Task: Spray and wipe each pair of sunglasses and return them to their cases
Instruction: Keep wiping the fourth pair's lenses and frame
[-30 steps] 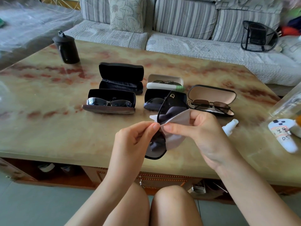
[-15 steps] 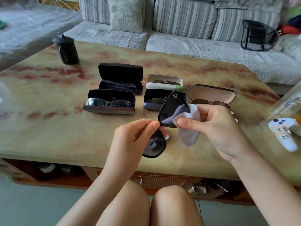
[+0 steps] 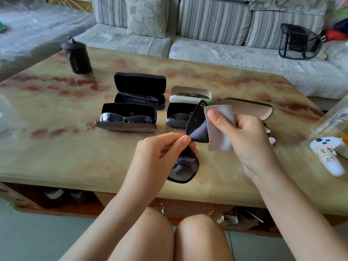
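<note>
Left hand point(image 3: 160, 157) pinches the black sunglasses point(image 3: 181, 169) at the bridge, with one lens hanging below its fingers and the other tilted up toward the right hand point(image 3: 246, 136). That hand's fingers curl round a grey cleaning cloth point(image 3: 219, 132), thumb pressing it to the upper lens. An open black case point(image 3: 139, 85) sits beyond the left hand.
</note>
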`<state>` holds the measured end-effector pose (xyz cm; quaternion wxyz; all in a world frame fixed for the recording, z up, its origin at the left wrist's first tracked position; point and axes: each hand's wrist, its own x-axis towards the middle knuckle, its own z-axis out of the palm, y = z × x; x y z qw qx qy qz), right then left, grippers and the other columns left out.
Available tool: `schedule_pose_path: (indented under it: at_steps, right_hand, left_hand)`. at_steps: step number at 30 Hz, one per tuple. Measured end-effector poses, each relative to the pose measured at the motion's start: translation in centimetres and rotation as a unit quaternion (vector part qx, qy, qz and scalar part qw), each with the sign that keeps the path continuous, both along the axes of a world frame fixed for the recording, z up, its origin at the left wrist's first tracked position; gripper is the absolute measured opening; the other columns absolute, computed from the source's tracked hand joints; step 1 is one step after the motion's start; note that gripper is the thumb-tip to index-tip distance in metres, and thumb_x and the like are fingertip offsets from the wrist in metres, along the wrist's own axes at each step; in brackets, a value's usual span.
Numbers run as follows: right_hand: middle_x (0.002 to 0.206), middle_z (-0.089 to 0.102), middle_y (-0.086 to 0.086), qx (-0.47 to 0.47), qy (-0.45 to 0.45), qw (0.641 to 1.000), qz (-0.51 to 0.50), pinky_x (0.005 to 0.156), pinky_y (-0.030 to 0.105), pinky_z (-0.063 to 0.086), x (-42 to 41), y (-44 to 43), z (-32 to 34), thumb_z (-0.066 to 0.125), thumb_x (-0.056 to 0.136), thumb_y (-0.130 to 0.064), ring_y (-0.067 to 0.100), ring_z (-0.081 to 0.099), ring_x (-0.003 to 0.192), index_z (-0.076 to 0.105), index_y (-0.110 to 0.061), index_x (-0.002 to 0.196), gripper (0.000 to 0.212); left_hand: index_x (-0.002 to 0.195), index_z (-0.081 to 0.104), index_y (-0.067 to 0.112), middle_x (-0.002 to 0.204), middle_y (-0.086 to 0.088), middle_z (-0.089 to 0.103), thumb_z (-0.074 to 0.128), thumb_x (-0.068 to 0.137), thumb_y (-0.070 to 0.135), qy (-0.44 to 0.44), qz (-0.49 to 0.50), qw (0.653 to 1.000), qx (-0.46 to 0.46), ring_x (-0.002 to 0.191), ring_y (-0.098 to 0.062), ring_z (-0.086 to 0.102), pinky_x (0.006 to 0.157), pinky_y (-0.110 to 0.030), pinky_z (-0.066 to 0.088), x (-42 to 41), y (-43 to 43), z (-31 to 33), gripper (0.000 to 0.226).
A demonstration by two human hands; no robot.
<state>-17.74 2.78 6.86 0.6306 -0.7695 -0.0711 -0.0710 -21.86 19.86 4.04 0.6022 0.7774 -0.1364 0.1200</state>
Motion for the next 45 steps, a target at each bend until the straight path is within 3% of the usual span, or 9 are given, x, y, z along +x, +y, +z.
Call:
schedule_pose_path:
  at_steps: [8, 13, 18, 23, 26, 33, 38, 42, 45]
  right_hand:
    - [0.093, 0.073, 0.016, -0.019, 0.037, 0.996, 0.079, 0.078, 0.05, 0.055, -0.2, 0.0, 0.2, 0.083, 0.065, -0.03, 0.036, 0.069, 0.09, 0.07, -0.009, 0.093, 0.037]
    - [0.089, 0.075, -0.003, -0.027, 0.037, 0.991, 0.128, 0.07, 0.022, 0.052, -0.4, -0.8, 0.2, 0.079, 0.068, -0.01, 0.01, 0.069, 0.083, 0.066, -0.017, 0.098, 0.033]
    - [0.104, 0.073, 0.01, -0.033, 0.038, 0.979, 0.197, 0.081, 0.022, 0.049, -0.5, -1.7, 0.7, 0.065, 0.083, 0.002, 0.015, 0.068, 0.096, 0.067, 0.001, 0.106, 0.023]
    - [0.103, 0.073, 0.015, 0.006, 0.046, 0.986, 0.16, 0.085, 0.025, 0.047, -0.3, -1.8, 0.1, 0.062, 0.087, -0.004, 0.02, 0.066, 0.094, 0.069, 0.001, 0.103, 0.018]
    - [0.09, 0.075, 0.003, 0.066, 0.058, 0.992, 0.093, 0.082, 0.02, 0.047, -0.2, -1.7, -0.4, 0.064, 0.077, -0.016, 0.012, 0.066, 0.087, 0.072, -0.01, 0.093, 0.019]
    - [0.085, 0.074, -0.001, 0.157, 0.087, 0.983, 0.045, 0.077, 0.015, 0.048, -0.5, -1.5, -1.1, 0.059, 0.084, -0.015, 0.007, 0.065, 0.084, 0.072, -0.013, 0.089, 0.014]
    - [0.097, 0.074, 0.008, 0.053, 0.077, 0.994, 0.05, 0.084, 0.022, 0.043, -0.4, -1.7, -1.4, 0.049, 0.098, -0.013, 0.009, 0.061, 0.091, 0.072, -0.013, 0.098, 0.023]
    - [0.076, 0.066, 0.001, -0.03, 0.021, 0.999, -0.038, 0.064, 0.011, 0.042, 0.4, -2.7, -0.4, 0.048, 0.1, -0.014, 0.001, 0.056, 0.069, 0.067, -0.02, 0.087, 0.024]
    - [0.07, 0.061, 0.007, -0.081, -0.048, 0.995, -0.02, 0.069, 0.024, 0.041, 1.1, -3.3, 1.6, 0.051, 0.098, -0.017, 0.007, 0.054, 0.071, 0.07, -0.02, 0.088, 0.023]
  left_hand:
    - [0.081, 0.075, 0.02, 0.076, 0.015, 0.073, 0.055, 0.096, 0.018, 0.002, 0.033, 0.999, 0.017, 0.076, 0.0, 0.068, 0.071, -0.013, 0.05, 0.2, 0.2, -0.7, 0.025]
    - [0.082, 0.073, 0.019, 0.078, 0.009, 0.073, 0.053, 0.099, 0.018, -0.003, 0.034, 0.999, 0.02, 0.078, -0.009, 0.068, 0.076, -0.028, 0.054, 0.3, 0.3, -1.0, 0.026]
    - [0.081, 0.071, 0.015, 0.078, 0.008, 0.072, 0.054, 0.098, 0.02, -0.01, 0.025, 1.0, 0.015, 0.081, -0.01, 0.068, 0.076, -0.027, 0.053, 0.2, 0.4, -0.6, 0.025]
    - [0.093, 0.071, 0.024, 0.085, 0.013, 0.072, 0.065, 0.083, 0.044, 0.012, 0.032, 0.999, 0.025, 0.085, -0.004, 0.068, 0.076, -0.027, 0.054, -0.1, 0.5, -0.4, 0.023]
    - [0.117, 0.061, 0.033, 0.105, 0.021, 0.068, 0.069, 0.068, 0.061, -0.036, 0.062, 0.992, 0.104, 0.099, 0.003, 0.064, 0.084, -0.021, 0.052, -0.1, 0.9, -1.0, 0.057]
    - [0.131, 0.05, 0.032, 0.12, 0.017, 0.06, 0.065, 0.071, 0.059, -0.116, 0.114, 0.962, 0.22, 0.109, -0.001, 0.055, 0.088, -0.01, 0.042, 0.1, 1.3, -2.1, 0.068]
    - [0.13, 0.053, 0.026, 0.115, 0.014, 0.06, 0.067, 0.074, 0.05, -0.133, 0.098, 0.96, 0.224, 0.102, -0.005, 0.057, 0.083, -0.016, 0.046, 0.6, 1.9, -2.2, 0.062]
    - [0.129, 0.054, 0.021, 0.113, 0.011, 0.06, 0.063, 0.076, 0.049, -0.143, 0.059, 0.958, 0.242, 0.101, -0.006, 0.055, 0.086, -0.011, 0.043, 1.3, 3.2, -1.8, 0.061]
    - [0.131, 0.051, 0.028, 0.114, 0.012, 0.06, 0.063, 0.075, 0.051, -0.133, 0.019, 0.957, 0.257, 0.102, -0.005, 0.055, 0.089, -0.013, 0.043, 1.7, 4.1, -1.3, 0.061]
